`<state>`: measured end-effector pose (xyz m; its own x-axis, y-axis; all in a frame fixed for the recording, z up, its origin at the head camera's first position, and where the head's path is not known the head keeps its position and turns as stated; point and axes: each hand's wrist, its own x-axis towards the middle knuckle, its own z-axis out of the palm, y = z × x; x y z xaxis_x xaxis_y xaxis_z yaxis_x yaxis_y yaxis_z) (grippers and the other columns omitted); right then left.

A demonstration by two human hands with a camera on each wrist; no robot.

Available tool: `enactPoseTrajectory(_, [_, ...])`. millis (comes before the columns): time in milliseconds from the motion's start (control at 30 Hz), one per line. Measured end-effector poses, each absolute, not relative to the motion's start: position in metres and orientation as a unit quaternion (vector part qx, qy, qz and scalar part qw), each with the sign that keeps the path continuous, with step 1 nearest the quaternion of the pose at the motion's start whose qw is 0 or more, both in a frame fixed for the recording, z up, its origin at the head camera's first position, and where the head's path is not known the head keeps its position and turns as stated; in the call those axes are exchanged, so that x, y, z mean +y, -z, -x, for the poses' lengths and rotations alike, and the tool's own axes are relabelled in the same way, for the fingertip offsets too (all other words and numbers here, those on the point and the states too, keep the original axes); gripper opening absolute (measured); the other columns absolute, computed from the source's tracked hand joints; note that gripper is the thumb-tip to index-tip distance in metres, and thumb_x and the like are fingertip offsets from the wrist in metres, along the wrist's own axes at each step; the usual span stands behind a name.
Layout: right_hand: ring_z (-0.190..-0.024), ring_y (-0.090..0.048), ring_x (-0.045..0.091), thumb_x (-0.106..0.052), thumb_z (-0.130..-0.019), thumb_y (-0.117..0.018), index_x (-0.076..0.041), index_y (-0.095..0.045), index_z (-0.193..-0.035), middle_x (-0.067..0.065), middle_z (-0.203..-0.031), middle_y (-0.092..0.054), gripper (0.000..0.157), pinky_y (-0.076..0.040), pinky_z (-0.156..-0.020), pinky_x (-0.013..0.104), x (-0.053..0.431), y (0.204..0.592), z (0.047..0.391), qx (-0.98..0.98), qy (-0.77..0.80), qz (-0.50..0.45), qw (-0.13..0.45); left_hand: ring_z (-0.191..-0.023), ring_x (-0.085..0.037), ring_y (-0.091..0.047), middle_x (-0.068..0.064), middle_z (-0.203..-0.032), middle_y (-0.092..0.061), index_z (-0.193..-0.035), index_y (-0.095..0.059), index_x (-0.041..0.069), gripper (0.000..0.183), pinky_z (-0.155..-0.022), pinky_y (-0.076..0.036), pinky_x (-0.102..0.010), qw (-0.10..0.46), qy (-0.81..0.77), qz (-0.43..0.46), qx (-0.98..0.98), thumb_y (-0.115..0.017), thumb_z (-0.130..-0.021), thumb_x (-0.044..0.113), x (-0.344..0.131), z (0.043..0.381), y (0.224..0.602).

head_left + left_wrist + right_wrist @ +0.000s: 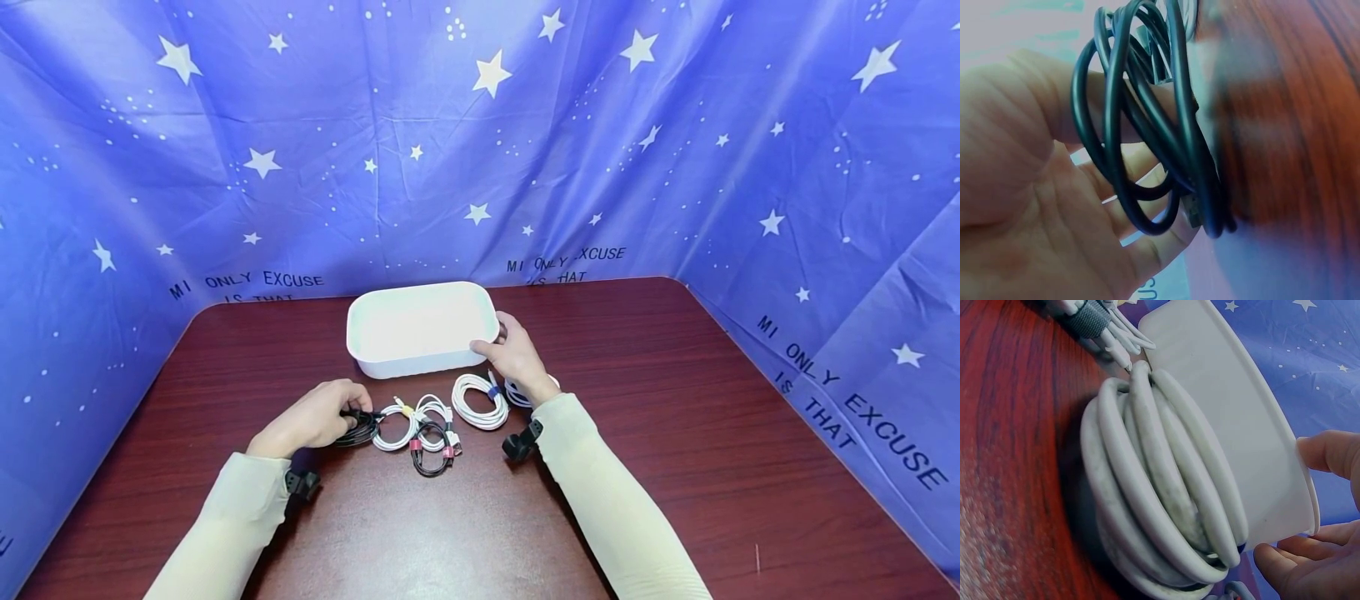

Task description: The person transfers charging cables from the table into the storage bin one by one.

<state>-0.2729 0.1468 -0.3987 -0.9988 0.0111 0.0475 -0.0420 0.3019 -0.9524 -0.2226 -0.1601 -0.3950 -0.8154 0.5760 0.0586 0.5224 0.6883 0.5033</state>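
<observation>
My left hand (311, 419) pinches a coiled black cable (358, 433) at the left end of a row of cables. In the left wrist view the loops of that black cable (1112, 119) hang over the thumb and finger, close to the tabletop. My right hand (519, 357) holds the right end of a white plastic box (420, 364), thumb at the front corner of the rim and fingers at the side. A thick white coiled cable (1166, 469) lies below that hand, partly hidden by it in the head view.
Between the hands lie a white cable with a yellow tie (393, 429), another white cable (433, 408), a small black cable with red ties (430, 471) and a white coil with a blue strap (480, 403). A blue starry curtain (420, 183) borders the dark red table (637, 358).
</observation>
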Motion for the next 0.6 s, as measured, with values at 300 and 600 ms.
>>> enactPoseTrajectory(300, [-0.106,-0.061,0.023,-0.010,-0.083,-0.070,-0.004,-0.042,-0.135,0.014,-0.120,-0.059,0.058,-0.051,-0.085,0.034,0.1467,0.3999,0.2738,-0.807,-0.590,-0.012,0.027,-0.071,-0.010,-0.052,0.002,-0.073,-0.058,-0.080,-0.064,0.013,0.029,-0.068,-0.044,-0.032,0.053,-0.261,-0.304,0.915,-0.057,-0.073,-0.014,-0.1606,0.2221,0.3937])
enactPoseTrajectory(600, [-0.107,-0.060,0.023,-0.011,-0.083,-0.070,-0.005,-0.042,-0.136,0.014,-0.122,-0.058,0.060,-0.051,-0.085,0.034,0.1461,0.3995,0.2736,-0.810,-0.586,-0.006,0.024,-0.070,-0.010,-0.052,0.002,-0.073,-0.057,-0.080,-0.063,0.012,0.028,-0.068,-0.045,-0.032,0.046,-0.266,-0.299,0.915,-0.057,-0.073,-0.014,-0.1607,0.2214,0.3934])
